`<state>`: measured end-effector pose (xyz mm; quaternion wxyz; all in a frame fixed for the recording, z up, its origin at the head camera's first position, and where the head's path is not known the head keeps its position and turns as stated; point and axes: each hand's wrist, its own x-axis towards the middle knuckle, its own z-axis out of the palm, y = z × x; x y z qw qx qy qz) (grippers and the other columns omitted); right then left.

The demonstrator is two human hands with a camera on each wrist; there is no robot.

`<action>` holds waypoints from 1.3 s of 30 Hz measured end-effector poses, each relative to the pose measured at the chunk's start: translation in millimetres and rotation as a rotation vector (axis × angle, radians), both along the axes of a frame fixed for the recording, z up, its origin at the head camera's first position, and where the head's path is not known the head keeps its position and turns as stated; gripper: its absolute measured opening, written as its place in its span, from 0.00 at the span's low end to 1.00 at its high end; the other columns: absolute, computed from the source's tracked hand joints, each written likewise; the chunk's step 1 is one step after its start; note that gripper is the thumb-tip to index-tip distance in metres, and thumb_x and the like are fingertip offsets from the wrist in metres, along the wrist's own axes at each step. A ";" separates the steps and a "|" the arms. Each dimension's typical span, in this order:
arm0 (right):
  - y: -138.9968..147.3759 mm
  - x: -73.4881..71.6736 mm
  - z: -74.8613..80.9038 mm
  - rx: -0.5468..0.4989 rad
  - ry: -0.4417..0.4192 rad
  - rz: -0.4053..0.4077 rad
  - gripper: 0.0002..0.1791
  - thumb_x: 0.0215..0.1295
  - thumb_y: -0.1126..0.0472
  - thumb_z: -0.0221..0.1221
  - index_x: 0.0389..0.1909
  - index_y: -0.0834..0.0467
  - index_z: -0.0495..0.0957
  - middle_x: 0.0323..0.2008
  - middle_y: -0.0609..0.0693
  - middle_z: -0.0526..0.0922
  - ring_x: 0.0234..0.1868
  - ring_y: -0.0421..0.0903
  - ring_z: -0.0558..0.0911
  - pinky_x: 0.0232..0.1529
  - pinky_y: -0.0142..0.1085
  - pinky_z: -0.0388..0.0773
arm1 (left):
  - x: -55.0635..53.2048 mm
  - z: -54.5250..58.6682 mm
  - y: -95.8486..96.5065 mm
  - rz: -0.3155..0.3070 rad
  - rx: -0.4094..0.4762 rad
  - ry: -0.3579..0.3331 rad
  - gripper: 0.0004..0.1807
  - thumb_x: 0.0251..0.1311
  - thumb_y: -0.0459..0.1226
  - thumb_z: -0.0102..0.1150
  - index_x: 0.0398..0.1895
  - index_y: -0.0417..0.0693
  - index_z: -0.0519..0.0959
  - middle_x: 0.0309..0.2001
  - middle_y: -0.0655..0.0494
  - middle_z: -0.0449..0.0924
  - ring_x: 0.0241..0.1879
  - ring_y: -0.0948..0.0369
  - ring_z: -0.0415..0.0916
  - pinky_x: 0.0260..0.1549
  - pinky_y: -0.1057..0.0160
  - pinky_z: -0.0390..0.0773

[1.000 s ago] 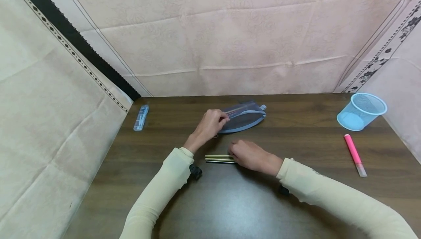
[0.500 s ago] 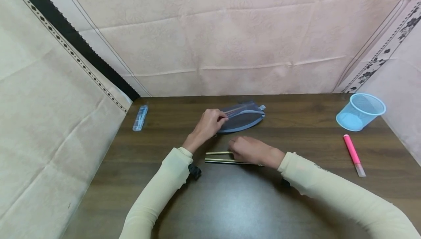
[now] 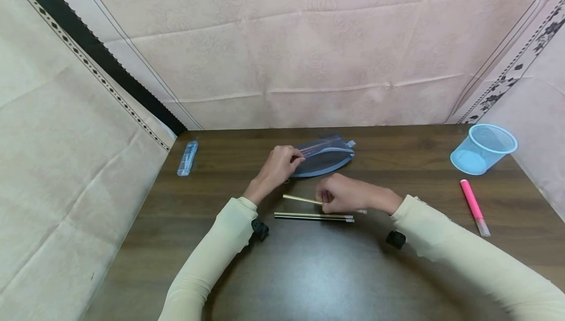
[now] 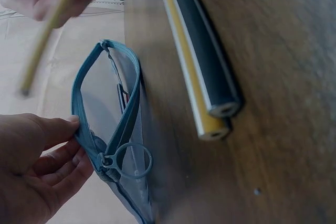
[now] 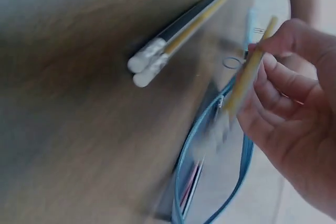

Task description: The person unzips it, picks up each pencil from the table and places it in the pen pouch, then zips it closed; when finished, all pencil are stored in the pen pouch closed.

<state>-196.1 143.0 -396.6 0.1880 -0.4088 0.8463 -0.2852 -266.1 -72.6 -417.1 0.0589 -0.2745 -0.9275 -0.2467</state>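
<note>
yellow pencil [image 4: 44, 43] now above table [image 3: 309, 267]

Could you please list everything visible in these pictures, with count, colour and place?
table: one, brown, beneath the work
cloth: count unclear, pale, behind and beside the table
pouch: one, see-through with blue trim, towards the table's far edge
slim items: count unclear, one pinkish, inside the pouch
held pencil: one, yellow, in the right hand
yellow pencil: one, on the table
black pencil: one, beside the yellow pencil
marker: one, pink, right side
basket: one, light blue, far right
flat item: one, blue, far left
sleeves: two, cream, on both arms
wrist cameras: two, black, at the wrists
hands: two, bare; left hand pinching the pouch
</note>
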 end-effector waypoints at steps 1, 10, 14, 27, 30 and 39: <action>1.5 -0.2 1.5 -0.015 -0.080 -0.015 0.03 0.61 0.67 0.61 0.34 0.58 0.82 0.25 0.42 0.79 0.26 0.35 0.76 0.29 0.30 0.76 | 0.0 0.1 0.0 0.002 0.000 -0.005 0.10 0.70 0.39 0.61 0.44 0.46 0.89 0.41 0.52 0.88 0.40 0.61 0.85 0.41 0.62 0.84; 11.4 -5.2 -5.5 -0.264 -0.924 -0.141 0.13 0.73 0.70 0.48 0.47 0.75 0.76 0.36 0.53 0.85 0.38 0.45 0.86 0.45 0.40 0.86 | 2.4 0.3 -0.2 0.006 0.012 -0.004 0.09 0.69 0.38 0.62 0.43 0.44 0.89 0.40 0.51 0.88 0.38 0.61 0.84 0.39 0.63 0.84; 15.6 -10.1 -14.0 -0.393 -1.174 -0.188 0.13 0.78 0.69 0.46 0.48 0.69 0.79 0.40 0.56 0.87 0.43 0.47 0.88 0.49 0.39 0.85 | 4.1 -0.9 -1.0 0.009 0.006 -0.009 0.10 0.69 0.38 0.62 0.43 0.43 0.89 0.40 0.50 0.88 0.38 0.61 0.84 0.39 0.63 0.84; 16.9 -33.1 -32.9 -0.778 -1.406 -0.696 0.12 0.79 0.68 0.47 0.51 0.66 0.78 0.44 0.59 0.88 0.47 0.50 0.88 0.58 0.42 0.81 | 2.6 1.5 2.6 0.010 -0.008 0.003 0.10 0.69 0.38 0.62 0.43 0.44 0.89 0.40 0.52 0.89 0.39 0.61 0.85 0.41 0.61 0.85; 16.0 -38.7 -32.2 -0.880 -1.436 -0.802 0.11 0.78 0.68 0.48 0.50 0.65 0.78 0.43 0.60 0.88 0.47 0.51 0.88 0.62 0.42 0.79 | 2.3 1.6 3.4 0.011 -0.008 0.006 0.09 0.69 0.38 0.62 0.42 0.44 0.89 0.41 0.51 0.89 0.40 0.60 0.85 0.42 0.61 0.85; 4.7 -55.5 -33.2 -1.028 -1.406 -0.917 0.26 0.78 0.67 0.45 0.75 0.65 0.58 0.58 0.62 0.81 0.62 0.49 0.81 0.68 0.37 0.70 | 1.3 1.9 3.1 0.008 -0.009 0.025 0.09 0.69 0.38 0.62 0.42 0.44 0.89 0.41 0.51 0.89 0.42 0.59 0.86 0.44 0.59 0.85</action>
